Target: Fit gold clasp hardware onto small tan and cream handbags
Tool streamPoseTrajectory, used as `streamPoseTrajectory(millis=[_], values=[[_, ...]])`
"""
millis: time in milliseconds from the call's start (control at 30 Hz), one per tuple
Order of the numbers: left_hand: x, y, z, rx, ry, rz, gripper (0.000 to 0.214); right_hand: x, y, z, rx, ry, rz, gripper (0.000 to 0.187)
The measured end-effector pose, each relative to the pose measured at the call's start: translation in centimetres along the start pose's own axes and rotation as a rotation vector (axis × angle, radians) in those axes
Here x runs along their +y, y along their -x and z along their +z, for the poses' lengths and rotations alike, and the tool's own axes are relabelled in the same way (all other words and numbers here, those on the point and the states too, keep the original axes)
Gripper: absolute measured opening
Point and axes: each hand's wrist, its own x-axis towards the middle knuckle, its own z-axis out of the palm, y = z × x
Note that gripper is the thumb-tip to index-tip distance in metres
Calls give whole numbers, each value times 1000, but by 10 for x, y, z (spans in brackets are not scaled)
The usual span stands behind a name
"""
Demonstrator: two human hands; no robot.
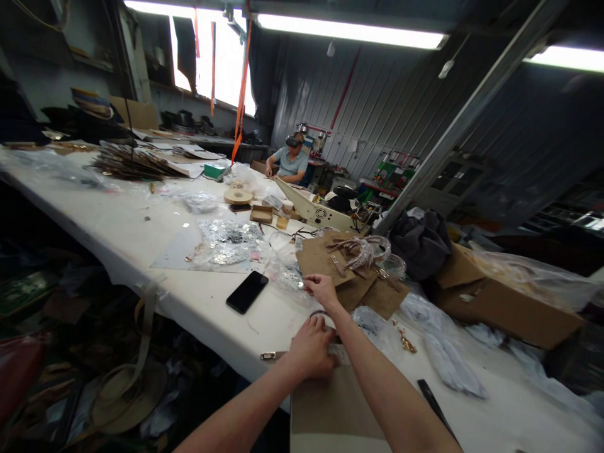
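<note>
Counted at the near edge of the tabletop (278, 321): one left hand (311, 351), one right hand (321, 290), one brown sheet (330, 409). Toward the left edge, one phone (247, 292). Farther in, one tape roll (238, 196), one green box (214, 170). At the far edge, one person (291, 163); near the right edge, one large carton (509, 311); overhead, three lights (349, 31).

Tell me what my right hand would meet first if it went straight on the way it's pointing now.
Your right hand would likely meet the crumpled clear plastic bag first; depth is unclear, so they may already be touching.
</note>
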Motion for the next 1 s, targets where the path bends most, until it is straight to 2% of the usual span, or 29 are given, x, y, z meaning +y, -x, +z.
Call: streamPoseTrajectory(millis=[267, 633, 867, 1000], values=[[-3, -1, 7, 37, -15, 24, 51, -3, -2, 7, -16, -7, -49, 27], [-3, -1, 6, 32, -9, 19, 51, -3, 1, 5, -6, 48, -42, 28], [-3, -1, 4, 9, 15, 18, 52, -11, 4, 0, -111, 210, -88, 49], [-3, 0, 4, 22, 14, 19, 53, -22, 9, -5, -146, 289, -136, 29]])
